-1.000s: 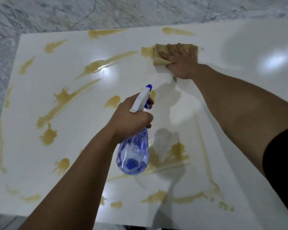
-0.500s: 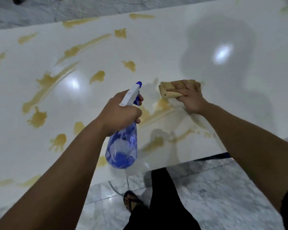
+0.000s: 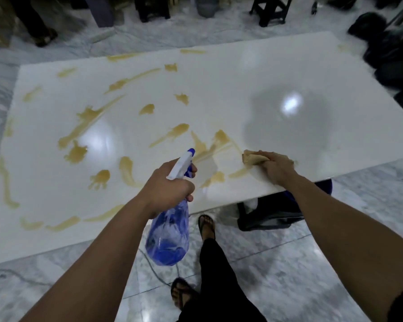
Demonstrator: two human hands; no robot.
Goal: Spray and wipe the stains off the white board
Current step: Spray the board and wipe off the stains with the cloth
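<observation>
The white board (image 3: pixel 219 94) lies flat across the view, its left and middle parts covered with several yellowish-brown stains (image 3: pixel 75 152). My left hand (image 3: pixel 170 187) grips the neck of a clear blue spray bottle (image 3: pixel 170 233) with a white and blue nozzle, held over the board's near edge. My right hand (image 3: pixel 277 168) presses a tan cloth (image 3: pixel 254 158) onto the board near its front edge, beside a smeared streak. The board's right half looks clean and shiny.
Grey marble floor (image 3: pixel 289 263) surrounds the board. A dark support (image 3: pixel 272 212) sits under the board's near edge. My sandalled feet (image 3: pixel 206 225) stand just in front. Dark stools and black bags (image 3: pixel 391 47) line the far side and right.
My right hand has dragged the cloth from the board's far part toward the near edge. The view has pulled back, showing the floor and my feet. My left hand still holds the bottle.
</observation>
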